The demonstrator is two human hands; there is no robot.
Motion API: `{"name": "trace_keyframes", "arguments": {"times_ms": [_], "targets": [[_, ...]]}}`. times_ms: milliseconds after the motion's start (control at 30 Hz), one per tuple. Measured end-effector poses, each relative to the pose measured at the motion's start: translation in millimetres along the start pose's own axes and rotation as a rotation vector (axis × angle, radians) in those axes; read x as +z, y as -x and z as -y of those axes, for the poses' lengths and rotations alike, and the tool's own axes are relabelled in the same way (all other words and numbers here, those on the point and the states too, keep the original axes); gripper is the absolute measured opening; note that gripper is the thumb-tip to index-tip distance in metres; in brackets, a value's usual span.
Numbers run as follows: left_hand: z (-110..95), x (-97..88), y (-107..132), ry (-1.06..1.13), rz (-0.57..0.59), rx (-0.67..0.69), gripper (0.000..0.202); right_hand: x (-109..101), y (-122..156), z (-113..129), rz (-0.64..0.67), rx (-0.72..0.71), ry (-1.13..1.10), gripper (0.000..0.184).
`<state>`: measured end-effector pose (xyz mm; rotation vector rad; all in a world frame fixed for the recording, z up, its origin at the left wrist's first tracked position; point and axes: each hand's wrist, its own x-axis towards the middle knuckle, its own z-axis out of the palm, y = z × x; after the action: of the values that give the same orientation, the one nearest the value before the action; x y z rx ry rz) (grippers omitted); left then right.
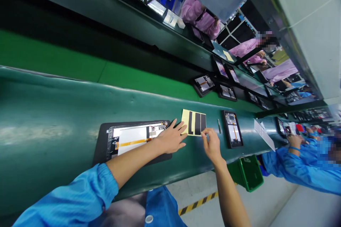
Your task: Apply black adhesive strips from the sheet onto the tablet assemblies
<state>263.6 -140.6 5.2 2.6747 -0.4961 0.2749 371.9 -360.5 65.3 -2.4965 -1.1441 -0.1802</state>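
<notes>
An opened tablet [133, 138] lies on a dark pad [102, 142], its inner parts and an orange ribbon cable showing. My left hand [170, 139] stretches over the tablet's right end with fingers spread, the fingertips at the left edge of a yellow backing sheet [185, 117]. Black adhesive strips [197, 123] sit on that sheet. At its lower right corner, my right hand [212, 145] is closed in a pinch on the sheet's edge; whether a strip's end is also between the fingers is too small to tell.
A thin tool [219, 126] lies right of the sheet, then another opened tablet [232, 128] in a black tray. Beyond runs a green conveyor belt [128, 81] with trayed tablets [204, 84]. A green bin [252, 173] stands below the bench; a blue-sleeved co-worker [290, 163] sits at right.
</notes>
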Motion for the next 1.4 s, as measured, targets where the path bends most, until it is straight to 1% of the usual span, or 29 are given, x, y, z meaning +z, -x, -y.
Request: {"name": "trace_keyframes", "arguments": {"times_ms": [67,133,233,300,333,400,467,533,567,633,700,767,900,1033,1133,1267,1333,1400], "targets": [[-1,-3.9,-1,0.016,-0.017,0.007,0.044,-10,-2,6,-0.028,-0.007,-0.009,0.02],[-2,-12.8,-2,0.035,-0.047,0.004,0.04,-19,-4,16,-0.035,-0.024,-0.025,0.018],[4,-35.5,6,0.05,-0.096,-0.038,0.036,-24,-8,38,-0.018,-0.054,-0.089,0.017],[18,-54.4,23,0.049,-0.138,-0.103,0.036,-18,-9,59,0.025,-0.088,-0.167,0.016],[27,-64.3,36,0.049,-0.17,-0.143,0.036,-12,-10,72,0.058,-0.111,-0.211,0.016],[47,-84.0,71,0.057,-0.281,-0.243,0.037,4,-12,101,0.141,-0.177,-0.292,0.015],[64,-101.2,114,0.052,-0.387,-0.352,0.038,23,-13,133,0.224,-0.255,-0.356,0.015],[72,-113.0,158,0.03,-0.453,-0.451,0.036,43,-14,165,0.281,-0.337,-0.402,0.013],[72,-116.0,179,0.014,-0.471,-0.489,0.035,53,-14,180,0.3,-0.376,-0.419,0.012],[65,-115.9,214,-0.017,-0.488,-0.542,0.033,70,-15,205,0.325,-0.443,-0.432,0.011],[51,-109.4,239,-0.034,-0.49,-0.563,0.032,85,-17,222,0.345,-0.487,-0.41,0.01],[35,-100.4,254,-0.038,-0.483,-0.563,0.031,97,-22,231,0.361,-0.499,-0.364,0.01],[10,-88.1,264,-0.048,-0.448,-0.524,0.031,111,-33,235,0.371,-0.485,-0.294,0.011],[0,-85.6,263,-0.071,-0.391,-0.467,0.032,113,-40,235,0.368,-0.453,-0.282,0.013],[-1,-83.4,258,-0.083,-0.326,-0.467,0.034,112,-41,236,0.372,-0.427,-0.283,0.015],[5,-77.5,252,-0.111,-0.244,-0.439,0.048,113,-40,236,0.369,-0.402,-0.274,0.015],[8,-75.3,251,-0.108,-0.224,-0.442,0.054,116,-40,236,0.362,-0.397,-0.274,0.014],[10,-74.2,251,-0.099,-0.216,-0.455,0.055,118,-40,236,0.351,-0.392,-0.281,0.013]]}}
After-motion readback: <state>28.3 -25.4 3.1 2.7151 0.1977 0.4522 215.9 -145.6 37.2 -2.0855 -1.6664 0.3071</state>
